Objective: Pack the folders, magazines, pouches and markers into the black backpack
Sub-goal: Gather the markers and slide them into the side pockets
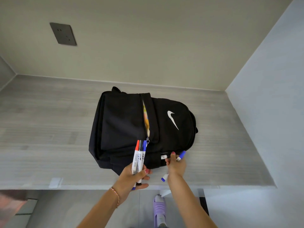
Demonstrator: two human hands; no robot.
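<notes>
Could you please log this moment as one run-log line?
left hand: holds marker bundle at front pocket | right hand: holds blue-capped markers | backpack: flat, pocket open

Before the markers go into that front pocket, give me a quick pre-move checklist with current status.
1. Front pocket zipper open: ok, colourful contents show inside.
2. Left hand grips marker bundle: ok.
3. Bundle tips at the pocket mouth: ok, beside the zipper pull.
4. Right hand free: not ok, it holds a blue-capped marker.
5. Black backpack flat on the countertop: ok.
6. Room left in pocket: cannot tell.
</notes>
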